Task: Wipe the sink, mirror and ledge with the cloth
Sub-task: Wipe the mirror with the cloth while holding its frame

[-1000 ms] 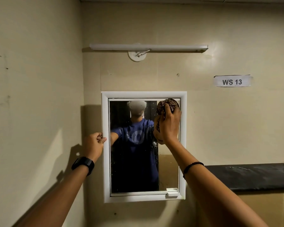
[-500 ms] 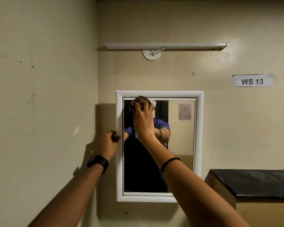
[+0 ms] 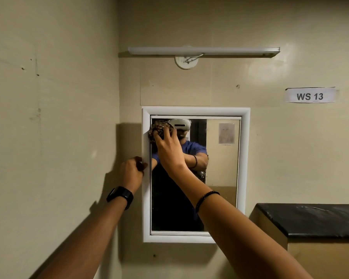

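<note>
A white-framed mirror (image 3: 245,158) hangs on the beige wall ahead. My right hand (image 3: 168,150) presses a bunched brown patterned cloth (image 3: 159,128) against the glass at its top left corner, touching the frame. My left hand (image 3: 132,172) grips the left edge of the mirror frame at mid height, fingers curled. A black ledge (image 3: 314,218) sits at the lower right. No sink is in view.
A side wall (image 3: 48,137) stands close on the left, meeting the mirror wall in a corner. A tube light (image 3: 204,50) is mounted above the mirror. A paper label reading WS 13 (image 3: 310,95) is stuck on the wall at the right.
My right hand has slid the cloth from the mirror's top right across to its top left corner. My left hand stays on the frame's left edge. The view has shifted left.
</note>
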